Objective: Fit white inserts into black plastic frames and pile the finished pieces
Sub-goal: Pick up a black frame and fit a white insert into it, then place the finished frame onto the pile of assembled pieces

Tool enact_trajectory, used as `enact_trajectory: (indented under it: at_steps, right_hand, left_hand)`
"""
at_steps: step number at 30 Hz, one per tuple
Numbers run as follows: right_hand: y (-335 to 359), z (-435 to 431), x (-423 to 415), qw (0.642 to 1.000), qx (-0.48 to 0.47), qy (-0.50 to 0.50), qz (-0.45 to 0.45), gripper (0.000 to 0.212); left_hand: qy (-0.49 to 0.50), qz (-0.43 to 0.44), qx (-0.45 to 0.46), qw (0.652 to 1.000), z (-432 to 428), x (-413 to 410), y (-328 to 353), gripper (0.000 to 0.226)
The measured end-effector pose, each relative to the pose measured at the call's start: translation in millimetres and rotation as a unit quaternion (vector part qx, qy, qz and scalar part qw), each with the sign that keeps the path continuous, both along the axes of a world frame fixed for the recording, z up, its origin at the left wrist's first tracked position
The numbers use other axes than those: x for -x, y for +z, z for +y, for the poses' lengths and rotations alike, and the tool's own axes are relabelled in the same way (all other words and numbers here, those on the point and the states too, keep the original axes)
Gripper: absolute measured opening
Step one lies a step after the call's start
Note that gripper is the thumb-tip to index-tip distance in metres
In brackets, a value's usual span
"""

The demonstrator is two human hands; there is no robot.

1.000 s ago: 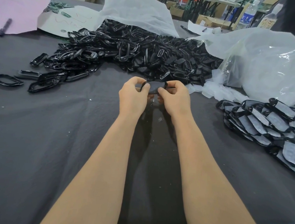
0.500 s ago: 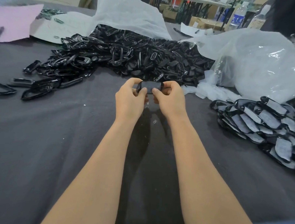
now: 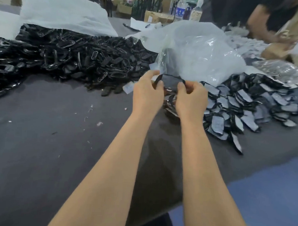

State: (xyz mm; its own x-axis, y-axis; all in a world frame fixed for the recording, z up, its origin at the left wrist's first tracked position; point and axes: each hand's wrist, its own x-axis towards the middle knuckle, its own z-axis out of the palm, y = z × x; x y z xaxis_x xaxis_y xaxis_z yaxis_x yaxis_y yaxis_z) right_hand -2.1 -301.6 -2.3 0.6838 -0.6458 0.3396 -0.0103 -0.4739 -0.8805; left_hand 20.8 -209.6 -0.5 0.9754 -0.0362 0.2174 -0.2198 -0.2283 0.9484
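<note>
Both hands held 1 black frame above the dark table, just beside the finished pile. The left hand pinched its left end, the right hand its right end, fingers curled. It looked light, thin and springy, best gripped by the rim; whether the insert sat fully home was unclear through blur.

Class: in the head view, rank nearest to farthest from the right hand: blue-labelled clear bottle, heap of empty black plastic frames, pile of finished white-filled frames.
1. Pile of finished white-filled frames: beside right hand.
2. Heap of empty black frames: left.
3. Blue-labelled clear bottle: far back.
</note>
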Motion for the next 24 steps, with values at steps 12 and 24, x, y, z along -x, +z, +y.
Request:
enact_trajectory:
  at_steps: [12, 24]
  right_hand:
    - [-20.4, -56.4, 18.9, 0.996, -0.016, -0.08, 0.023, 0.007]
    - [-21.3, -46.6, 12.8, 0.994, 0.047, -0.098, 0.014, 0.013]
  left_hand:
    - [0.008, 0.0, -0.106, 0.994, -73.4, 11.4, -13.5, 0.023]
    - [0.001, -0.041, -0.052, 0.998, -66.3, -0.3, -20.3, 0.016]
